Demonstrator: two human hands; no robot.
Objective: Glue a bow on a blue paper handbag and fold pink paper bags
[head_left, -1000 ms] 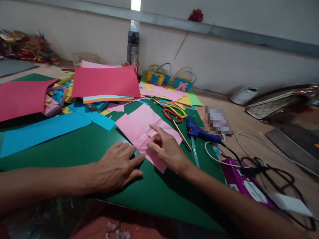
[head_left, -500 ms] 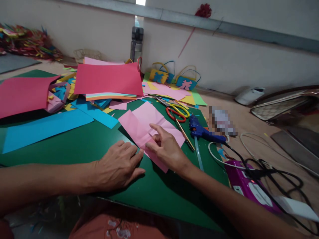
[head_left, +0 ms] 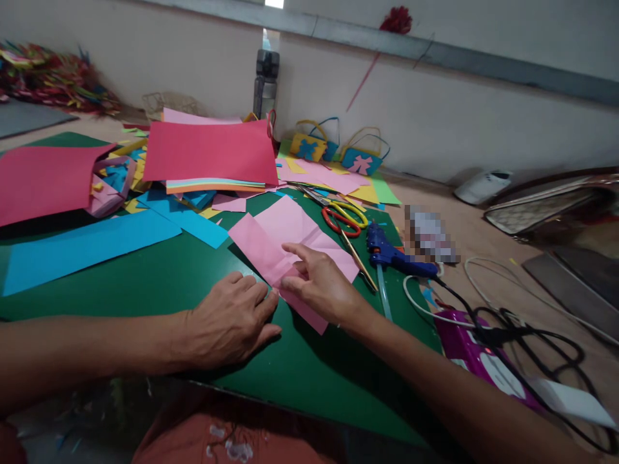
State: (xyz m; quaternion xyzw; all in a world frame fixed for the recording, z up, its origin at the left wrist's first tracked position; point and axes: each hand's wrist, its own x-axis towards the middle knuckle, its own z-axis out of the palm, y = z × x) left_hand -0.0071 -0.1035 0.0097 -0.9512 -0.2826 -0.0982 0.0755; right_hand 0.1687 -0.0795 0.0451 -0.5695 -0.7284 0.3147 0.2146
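Observation:
A creased pink sheet of paper [head_left: 283,222] lies on the green board, with its left edge folded up. Over its lower middle hovers or rests my right hand [head_left: 326,287], index finger stretched out and thumb apart from it; nothing shows between them. My left hand [head_left: 236,319] lies palm down on the green board [head_left: 213,380], its fingers loosely bent and thumb apart. Its index fingertip is close to the sheet's lower left edge. Beyond the paper lie scissors with red and yellow handles [head_left: 345,219] and a gold-coloured pointed tool [head_left: 360,261].
To the right are a blue glue gun [head_left: 399,258], a purple power box [head_left: 483,357] and tangled black cables [head_left: 541,335]. Blue strips [head_left: 91,248] and a stack of red sheets [head_left: 210,151] lie to the left. Small paper bags [head_left: 360,161] stand at the back.
My right index finger has shifted slightly left and down over the pink paper. My left hand stays where it was.

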